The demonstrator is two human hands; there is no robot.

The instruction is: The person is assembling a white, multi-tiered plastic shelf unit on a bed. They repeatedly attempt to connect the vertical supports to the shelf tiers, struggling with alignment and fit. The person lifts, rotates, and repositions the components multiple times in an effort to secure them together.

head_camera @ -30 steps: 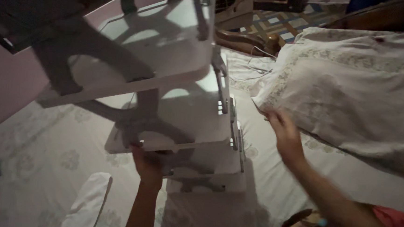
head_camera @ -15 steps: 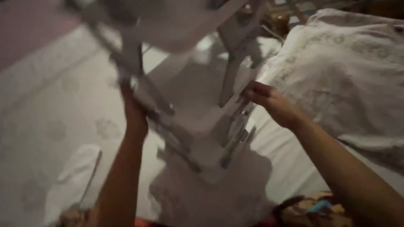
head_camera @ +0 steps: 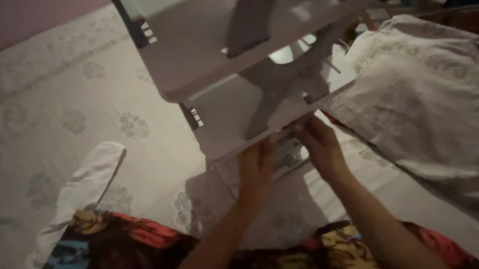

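A white tiered shelf rack [head_camera: 228, 50] stands tilted on the bed, its shelves leaning toward me. My left hand [head_camera: 256, 171] grips the front edge of the lowest shelf from below. Just to the right of it, my right hand [head_camera: 319, 145] holds the same shelf edge near the rack's slotted side post. Both hands sit close together at the rack's lower right corner.
A pale patterned bedsheet [head_camera: 74, 113] covers the mattress. A large white pillow [head_camera: 430, 96] lies at the right, touching the rack. A small white folded cloth [head_camera: 90, 181] lies at lower left. My colourful clothing [head_camera: 133, 244] fills the bottom. A pink wall [head_camera: 31, 0] is upper left.
The rack has swung and tilted, with the view shifting. My left hand moved right from the rack's left side to the lower shelf edge, next to my right hand.
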